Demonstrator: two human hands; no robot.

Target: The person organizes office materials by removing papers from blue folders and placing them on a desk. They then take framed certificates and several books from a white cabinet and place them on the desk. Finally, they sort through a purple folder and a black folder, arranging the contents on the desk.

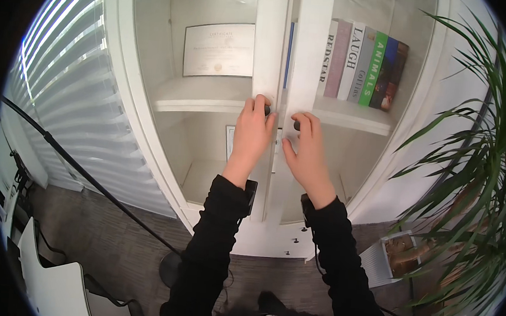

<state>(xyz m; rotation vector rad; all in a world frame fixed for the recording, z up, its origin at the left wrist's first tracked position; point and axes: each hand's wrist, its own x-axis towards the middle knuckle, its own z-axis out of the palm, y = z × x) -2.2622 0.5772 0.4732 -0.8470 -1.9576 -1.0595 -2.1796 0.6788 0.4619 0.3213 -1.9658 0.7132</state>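
Left hand [252, 131] and right hand [304, 150], fingers curled around two dark knobs [296, 125] where the shut glass doors [212, 67] meet. Plant [486, 174] crowds 3 o'clock; books [365, 63] stand behind at 1 o'clock.

A white shelf [210, 103] runs behind the glass, level with the fingertips. A framed certificate [219, 50] stands on it up-left of them; a row of books [362, 63] stands up-right.
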